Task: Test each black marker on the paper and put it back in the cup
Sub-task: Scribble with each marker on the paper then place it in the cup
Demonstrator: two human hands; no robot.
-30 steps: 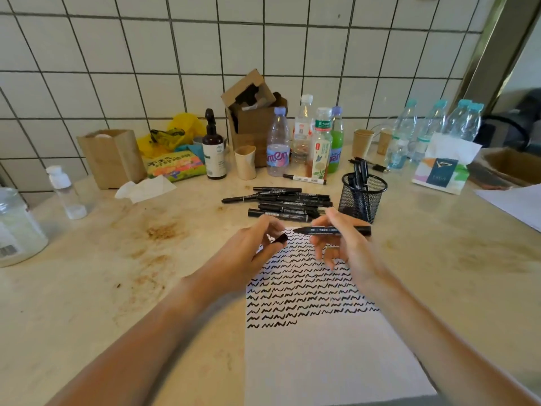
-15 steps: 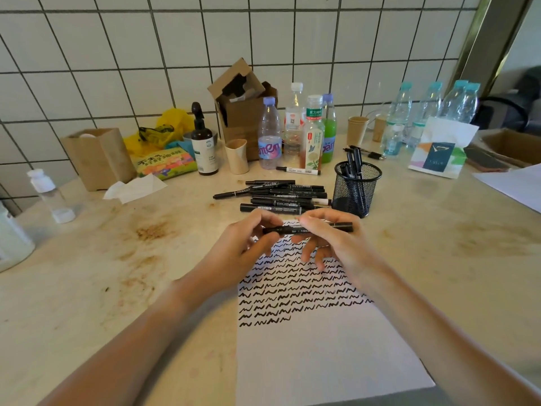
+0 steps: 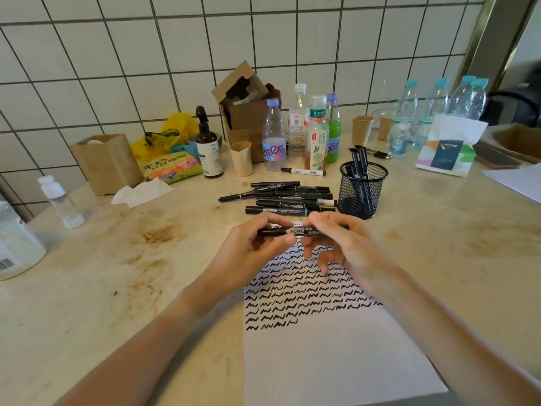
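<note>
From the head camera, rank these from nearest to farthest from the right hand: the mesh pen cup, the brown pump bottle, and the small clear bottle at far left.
Measured from the right hand:
1. Mesh pen cup, just beyond the hand, slightly right.
2. Brown pump bottle, farther back and to the left, near the wall.
3. Small clear bottle, at the far left edge of the table.
</note>
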